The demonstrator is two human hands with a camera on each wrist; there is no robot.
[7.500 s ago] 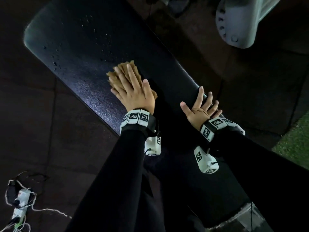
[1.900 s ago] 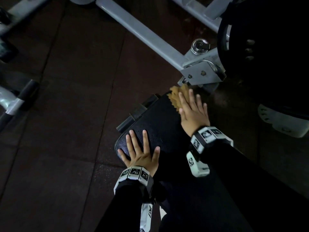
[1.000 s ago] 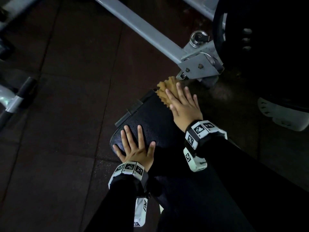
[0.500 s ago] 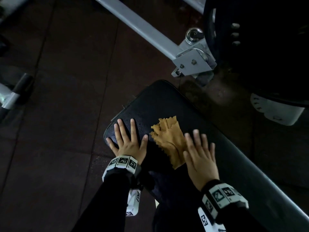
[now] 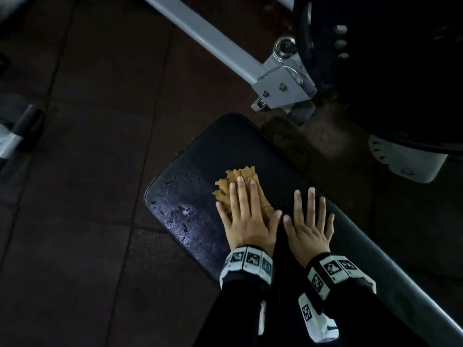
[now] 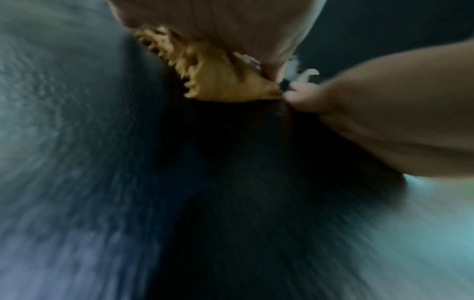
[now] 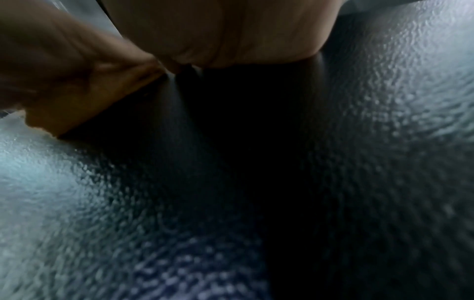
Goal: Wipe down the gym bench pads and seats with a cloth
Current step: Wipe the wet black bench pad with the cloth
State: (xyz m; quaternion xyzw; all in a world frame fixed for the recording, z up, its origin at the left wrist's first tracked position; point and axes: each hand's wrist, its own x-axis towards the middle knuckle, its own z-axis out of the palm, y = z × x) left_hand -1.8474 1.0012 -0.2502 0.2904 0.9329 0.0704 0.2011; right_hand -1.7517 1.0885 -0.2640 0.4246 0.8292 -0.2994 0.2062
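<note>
In the head view a black bench pad (image 5: pixel 233 146) runs from the centre toward the lower right, with water droplets (image 5: pixel 178 211) near its left end. A tan cloth (image 5: pixel 240 177) lies on the pad. My left hand (image 5: pixel 244 211) rests flat on the cloth with straight fingers, and only the cloth's far edge shows. My right hand (image 5: pixel 310 221) lies flat on the bare pad just right of it, thumbs nearly touching. The left wrist view shows the cloth (image 6: pixel 218 81) under my palm on the pad (image 6: pixel 77 142). The right wrist view shows only textured pad (image 7: pixel 359 121) below the palm.
A grey steel frame beam (image 5: pixel 213 38) ends in a bracket (image 5: pixel 283 88) just beyond the pad's far end. A black weight plate (image 5: pixel 388 71) and a pale grey machine part (image 5: pixel 406 159) stand at the right. Dark rubber floor tiles (image 5: pixel 87 171) lie to the left.
The right hand let go of the cloth after wiping the pad's far end. The left hand moved from the pad's left end onto the cloth; the right hand now lies beside it.
</note>
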